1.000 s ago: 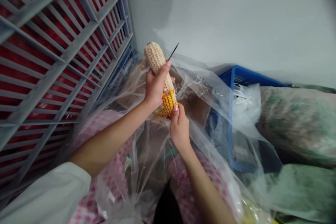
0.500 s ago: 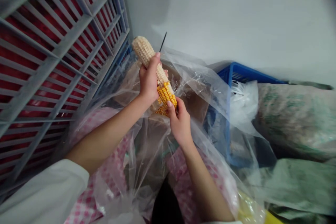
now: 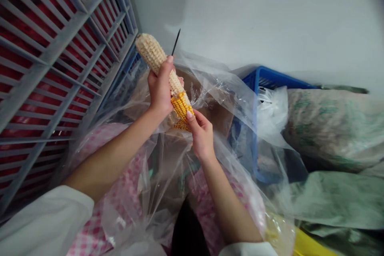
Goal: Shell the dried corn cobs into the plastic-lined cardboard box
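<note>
An ear of corn [image 3: 152, 53] slants across the middle of the view, its upper part a bare pale cob and its lower end covered in yellow kernels [image 3: 181, 105]. My left hand [image 3: 162, 88] is wrapped round the bare middle of the ear. A thin dark pointed rod [image 3: 176, 42] sticks up beside that thumb; its lower end is hidden. My right hand [image 3: 202, 131] grips the kernel-covered lower end, thumb on the kernels. Loose kernels [image 3: 181, 125] lie just below, by a clear plastic bag [image 3: 207, 74] and brown cardboard [image 3: 220, 114].
A grey slatted crate [image 3: 72, 28] with red contents stands close on the left. To the right are a blue basket [image 3: 257, 88] holding a white plastic bag [image 3: 274, 108], a full woven sack [image 3: 333, 124] and a green sack [image 3: 339, 200]. A pale wall [image 3: 255, 16] rises behind.
The whole scene, with both hands and the corn, has shifted slightly left in view. Both hands keep their hold on the ear; my right thumb sits a little higher on the kernels.
</note>
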The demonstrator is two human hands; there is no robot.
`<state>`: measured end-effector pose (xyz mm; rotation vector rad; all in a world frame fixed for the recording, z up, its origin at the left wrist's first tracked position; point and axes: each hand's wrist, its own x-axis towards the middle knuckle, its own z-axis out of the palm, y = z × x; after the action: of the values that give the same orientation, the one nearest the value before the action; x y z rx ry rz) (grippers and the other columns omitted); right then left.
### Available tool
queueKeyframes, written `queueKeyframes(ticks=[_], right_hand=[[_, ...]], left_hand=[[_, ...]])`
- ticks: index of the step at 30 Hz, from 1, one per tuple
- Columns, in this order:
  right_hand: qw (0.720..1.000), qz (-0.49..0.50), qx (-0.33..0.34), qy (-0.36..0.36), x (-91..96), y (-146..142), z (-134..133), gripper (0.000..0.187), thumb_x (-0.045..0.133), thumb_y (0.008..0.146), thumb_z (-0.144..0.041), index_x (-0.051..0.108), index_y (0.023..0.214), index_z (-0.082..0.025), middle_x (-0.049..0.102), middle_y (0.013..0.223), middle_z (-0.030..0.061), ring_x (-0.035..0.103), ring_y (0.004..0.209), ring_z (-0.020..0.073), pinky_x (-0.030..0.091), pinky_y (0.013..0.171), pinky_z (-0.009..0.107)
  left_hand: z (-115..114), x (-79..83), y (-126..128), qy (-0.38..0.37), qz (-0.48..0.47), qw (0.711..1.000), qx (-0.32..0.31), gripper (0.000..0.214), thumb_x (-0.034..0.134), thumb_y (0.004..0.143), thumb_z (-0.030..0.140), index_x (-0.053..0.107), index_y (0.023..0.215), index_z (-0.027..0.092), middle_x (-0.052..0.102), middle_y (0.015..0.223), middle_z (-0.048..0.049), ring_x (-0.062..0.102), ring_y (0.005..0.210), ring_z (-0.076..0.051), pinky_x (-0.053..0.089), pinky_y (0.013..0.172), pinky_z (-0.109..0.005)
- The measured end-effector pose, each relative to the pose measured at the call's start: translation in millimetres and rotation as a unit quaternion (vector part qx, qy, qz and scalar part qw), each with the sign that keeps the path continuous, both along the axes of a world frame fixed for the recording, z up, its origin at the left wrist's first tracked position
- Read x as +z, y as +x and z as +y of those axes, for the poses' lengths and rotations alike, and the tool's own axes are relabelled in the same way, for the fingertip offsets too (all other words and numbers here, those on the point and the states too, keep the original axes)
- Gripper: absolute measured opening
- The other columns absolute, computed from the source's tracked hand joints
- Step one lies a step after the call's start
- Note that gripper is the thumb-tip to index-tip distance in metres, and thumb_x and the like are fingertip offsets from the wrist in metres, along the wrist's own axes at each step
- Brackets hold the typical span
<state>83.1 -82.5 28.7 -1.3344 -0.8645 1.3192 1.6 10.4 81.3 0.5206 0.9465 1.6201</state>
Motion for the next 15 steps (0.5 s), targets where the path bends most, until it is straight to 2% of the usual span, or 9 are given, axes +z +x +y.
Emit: queueKeyframes(ticks=[4, 9, 15], right_hand=[[1.0, -0.01, -0.007, -0.007, 0.5, -1.7, -0.3, 0.045, 0.054, 0.075, -0.045, 0.059, 0.106, -0.013, 0.063, 0.104, 0.0082, 0.058, 0.094, 0.0174, 0.044, 0.084, 0.032], [0.999, 0.002, -0.034, -0.002, -1.7, -5.8, -0.9, 0.046, 0.054, 0.075, -0.044, 0.059, 0.108, -0.013, 0.063, 0.106, 0.0085, 0.057, 0.097, 0.0185, 0.044, 0.086, 0.034], [0.998, 0.033, -0.053, 0.001, -5.7, -8.5, -0.2, 0.044, 0.055, 0.074, -0.043, 0.061, 0.107, -0.015, 0.063, 0.106, 0.0072, 0.057, 0.099, 0.0189, 0.044, 0.087, 0.034]], left_hand=[[0.4, -1.1, 1.1, -0.018, 0.012, 1.0, 0.007, 0.009, 0.051, 0.078, 0.028, 0.051, 0.07, 0.023, 0.041, 0.053, 0.0042, 0.032, 0.048, -0.006, 0.026, 0.049, -0.023], [1.2, -3.9, 1.9, -0.004, 0.003, 1.0, 0.016, 0.009, 0.052, 0.077, 0.026, 0.053, 0.069, 0.022, 0.041, 0.054, 0.0044, 0.033, 0.047, -0.005, 0.028, 0.05, -0.024], [2.6, -6.6, 1.5, 0.002, -0.011, 0.999, 0.034, 0.011, 0.057, 0.072, 0.026, 0.051, 0.064, 0.022, 0.041, 0.054, 0.0048, 0.035, 0.042, -0.005, 0.028, 0.046, -0.025]])
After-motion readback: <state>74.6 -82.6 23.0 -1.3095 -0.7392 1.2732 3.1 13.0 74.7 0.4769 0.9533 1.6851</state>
